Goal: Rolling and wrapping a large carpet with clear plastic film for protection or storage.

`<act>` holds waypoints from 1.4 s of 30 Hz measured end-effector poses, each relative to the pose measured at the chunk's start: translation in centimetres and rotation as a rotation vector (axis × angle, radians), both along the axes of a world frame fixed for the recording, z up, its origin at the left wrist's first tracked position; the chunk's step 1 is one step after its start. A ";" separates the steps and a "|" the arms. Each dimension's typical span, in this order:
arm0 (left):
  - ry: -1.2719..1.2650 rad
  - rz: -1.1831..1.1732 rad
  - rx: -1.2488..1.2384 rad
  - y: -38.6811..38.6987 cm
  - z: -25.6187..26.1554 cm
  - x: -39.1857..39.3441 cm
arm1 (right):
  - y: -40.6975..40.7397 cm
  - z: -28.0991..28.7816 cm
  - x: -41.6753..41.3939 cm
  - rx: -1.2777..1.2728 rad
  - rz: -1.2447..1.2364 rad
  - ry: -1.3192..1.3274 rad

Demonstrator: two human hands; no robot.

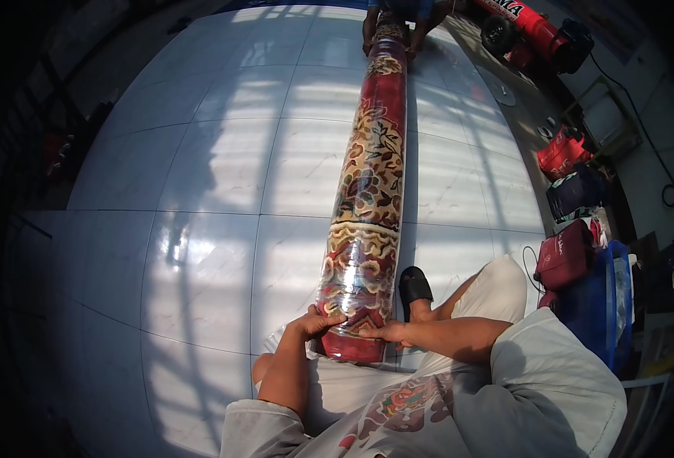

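Observation:
A long rolled carpet (369, 172), red and beige with a floral pattern, stretches away from me over the white tiled floor. Clear plastic film covers it and glints in the light. Its near end lies close to my lap. My left hand (318, 322) grips the left side of that end, thumb on top. From the right, my right hand (387, 333) holds the same end, with its thumb across the film and its other fingers partly hidden below. At the far end, another person's hands (410, 50) are on both sides of the roll.
White floor tiles (217, 166) carry striped sunlight. Along the right stand a red air compressor (534, 28), a red bag (563, 153), a maroon bag (566, 255) and a blue plastic tub (612, 303). My foot in a black slipper (415, 288) is just right of the carpet.

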State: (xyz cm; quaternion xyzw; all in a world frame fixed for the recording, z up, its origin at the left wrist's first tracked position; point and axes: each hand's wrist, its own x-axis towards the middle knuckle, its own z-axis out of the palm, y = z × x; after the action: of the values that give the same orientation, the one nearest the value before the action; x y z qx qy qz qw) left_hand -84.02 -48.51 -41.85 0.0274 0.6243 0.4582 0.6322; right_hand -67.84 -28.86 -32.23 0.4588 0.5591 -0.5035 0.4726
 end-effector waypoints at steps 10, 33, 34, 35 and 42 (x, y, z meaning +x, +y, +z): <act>0.029 0.069 0.090 0.3 -2.2 0.5 | -0.2 0.3 0.2 0.018 -0.051 0.035; 0.132 0.153 0.041 0.8 -2.1 0.8 | 0.0 -1.7 1.0 -0.034 -0.271 0.404; 0.104 0.141 0.112 1.0 -2.3 0.8 | 0.2 -1.9 0.9 -0.027 -0.284 0.431; 0.066 0.136 0.186 1.1 -2.5 0.8 | 0.3 -2.1 0.7 -0.024 -0.294 0.444; 0.207 0.182 0.052 2.4 -2.8 0.4 | 1.3 -1.9 0.0 -0.055 -0.341 0.462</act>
State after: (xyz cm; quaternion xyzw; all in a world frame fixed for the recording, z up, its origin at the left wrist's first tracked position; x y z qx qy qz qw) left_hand -83.60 -46.12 -44.60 0.0342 0.6740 0.5245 0.5191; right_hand -67.79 -27.53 -34.12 0.4064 0.5526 -0.6820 0.2535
